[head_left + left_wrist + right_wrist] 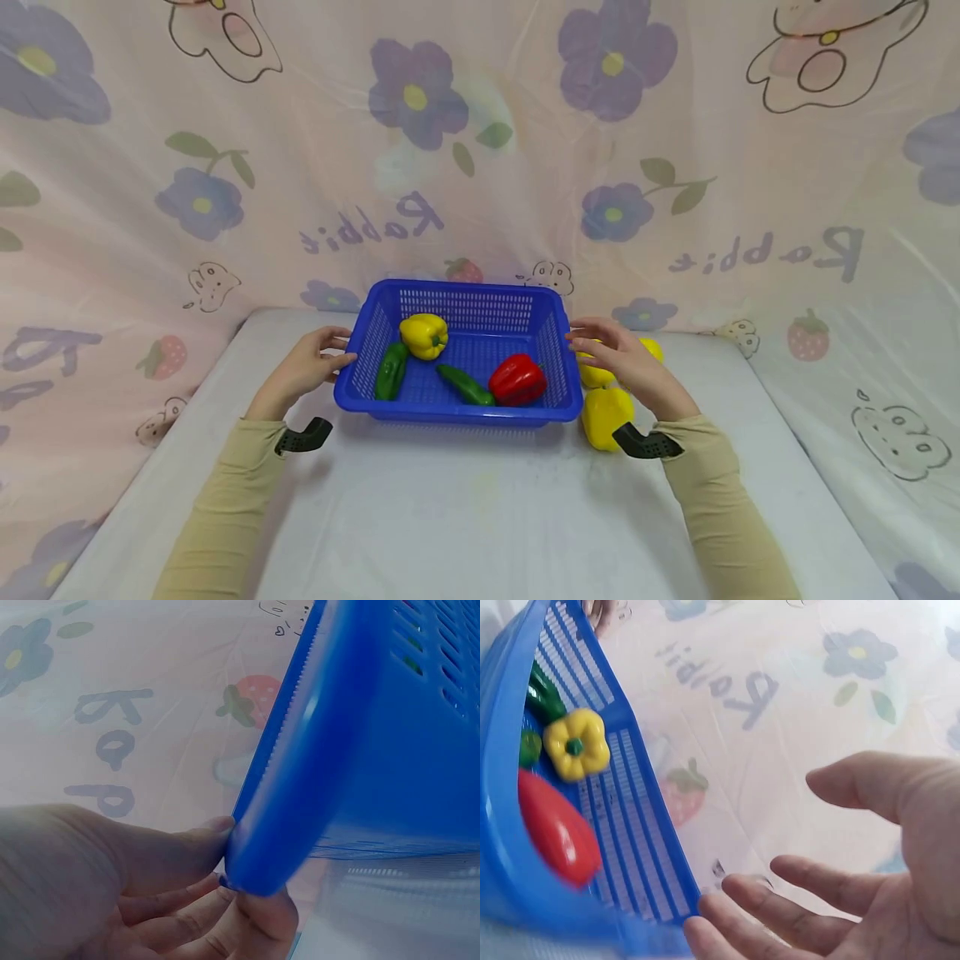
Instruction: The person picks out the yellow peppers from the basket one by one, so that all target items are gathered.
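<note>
A blue plastic basket (480, 414) holds a yellow bell pepper (424, 336), a red bell pepper (517, 380), a dark green pepper (391, 372) and a slim green chili pepper (465, 385). At its left end, my left hand (306, 367) pinches the rim (300, 772), thumb on one side and fingers curled beneath. My right hand (626, 358) is beside the right end, fingertips close to the rim; in the right wrist view its fingers (810, 885) are spread and relaxed, with the thumb well apart from them.
Several yellow peppers (607, 417) lie on the white table (480, 508) right of the basket, partly hidden by my right hand. Behind the table hangs a printed curtain (495, 200) with flowers and rabbits. Each wrist wears a black mount (303, 436).
</note>
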Motion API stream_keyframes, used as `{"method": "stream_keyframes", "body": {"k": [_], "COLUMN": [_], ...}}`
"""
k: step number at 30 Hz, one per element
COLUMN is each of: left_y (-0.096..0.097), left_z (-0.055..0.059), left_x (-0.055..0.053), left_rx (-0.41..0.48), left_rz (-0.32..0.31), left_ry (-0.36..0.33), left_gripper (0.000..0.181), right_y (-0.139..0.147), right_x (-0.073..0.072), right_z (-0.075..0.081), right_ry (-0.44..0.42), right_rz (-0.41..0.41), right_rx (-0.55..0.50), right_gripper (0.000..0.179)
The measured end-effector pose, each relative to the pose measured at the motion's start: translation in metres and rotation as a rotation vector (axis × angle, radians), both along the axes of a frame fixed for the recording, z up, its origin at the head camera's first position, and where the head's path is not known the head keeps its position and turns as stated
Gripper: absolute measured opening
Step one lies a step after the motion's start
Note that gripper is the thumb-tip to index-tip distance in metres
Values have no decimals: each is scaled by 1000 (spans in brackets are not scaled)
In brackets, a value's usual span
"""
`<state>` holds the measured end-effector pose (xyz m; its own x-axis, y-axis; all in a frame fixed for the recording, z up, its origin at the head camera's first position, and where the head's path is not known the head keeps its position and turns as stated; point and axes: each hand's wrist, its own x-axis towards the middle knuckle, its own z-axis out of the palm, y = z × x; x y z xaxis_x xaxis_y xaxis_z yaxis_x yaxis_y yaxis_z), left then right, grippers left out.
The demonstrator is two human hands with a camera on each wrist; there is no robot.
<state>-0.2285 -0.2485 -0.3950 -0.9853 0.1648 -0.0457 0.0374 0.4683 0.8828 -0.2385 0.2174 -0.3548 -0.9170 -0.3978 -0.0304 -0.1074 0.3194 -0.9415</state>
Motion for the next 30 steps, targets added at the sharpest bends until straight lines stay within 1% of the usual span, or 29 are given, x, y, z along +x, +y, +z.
{"method": "stream_keyframes", "body": {"k": [4, 8, 15, 21, 26, 30], "left_y": [2, 2, 4, 4, 0, -2], "left_z": [0, -1, -1, -2, -4, -4], "left_x": [0, -3, -6, -5, -3, -3], "left_rx": [2, -1, -15, -11, -3, -2], "left_rz": [-5, -2, -7, -1, 2, 4], "left_ry": [3, -1, 4, -4, -5, -5], "left_gripper": [51, 51, 50, 50, 50, 51], "right_y": [-19, -35, -65, -89, -106, -116], "right_x": [-3, -9, -17, -26, -32, -40], "right_z": [0, -2, 2, 1, 0, -1], "right_ry": [2, 3, 25, 31, -15, -79], "right_rz": [15, 15, -10, 12, 29, 42], "right_rx": [-21, -68, -40, -44, -36, -62], "right_gripper": [54, 48, 43, 41, 39, 39]}}
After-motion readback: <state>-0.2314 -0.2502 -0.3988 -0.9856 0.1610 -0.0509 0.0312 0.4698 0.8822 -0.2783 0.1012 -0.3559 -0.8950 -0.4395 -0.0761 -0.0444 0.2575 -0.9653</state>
